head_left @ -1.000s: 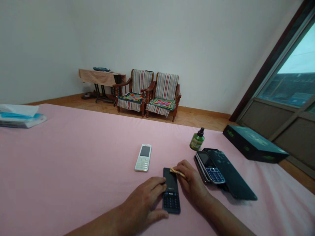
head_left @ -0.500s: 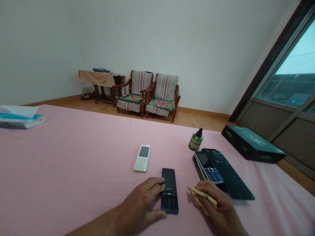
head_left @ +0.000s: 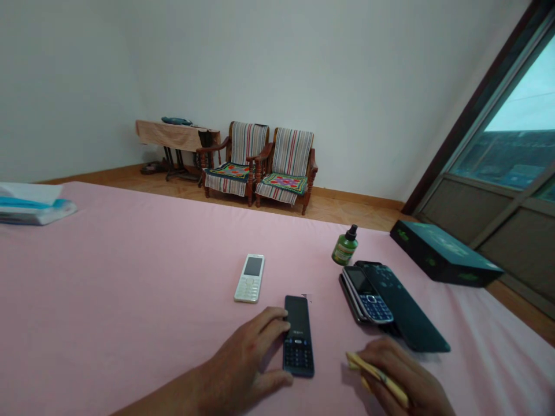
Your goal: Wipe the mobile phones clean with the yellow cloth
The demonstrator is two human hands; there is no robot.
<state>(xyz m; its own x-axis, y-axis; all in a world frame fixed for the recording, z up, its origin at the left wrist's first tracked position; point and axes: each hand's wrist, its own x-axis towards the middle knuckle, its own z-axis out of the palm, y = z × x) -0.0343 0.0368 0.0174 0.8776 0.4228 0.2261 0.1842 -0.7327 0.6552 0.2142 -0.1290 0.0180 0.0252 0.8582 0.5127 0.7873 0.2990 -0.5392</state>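
A dark keypad phone [head_left: 298,336] lies face up on the pink cloth. My left hand [head_left: 249,361] rests at its left side, fingertips touching the edge, thumb near the lower corner. Pinched in my right hand [head_left: 403,375] is a folded yellow item [head_left: 377,374], held a little above the cloth to the right of that phone. A white keypad phone [head_left: 250,278] lies further back. Another keypad phone [head_left: 370,297] sits on top of a flat device beside an open dark case [head_left: 411,312], beyond my right hand.
Behind the phones stands a green bottle with a black cap [head_left: 346,247]. A dark box [head_left: 446,254] is at the right edge of the pink cloth [head_left: 130,277], a tissue pack [head_left: 39,211] at the far left. Two chairs [head_left: 286,167] stand by the wall.
My right hand has moved right and toward me with the yellow item, away from the dark phone and the case. My left hand has stayed almost in place.
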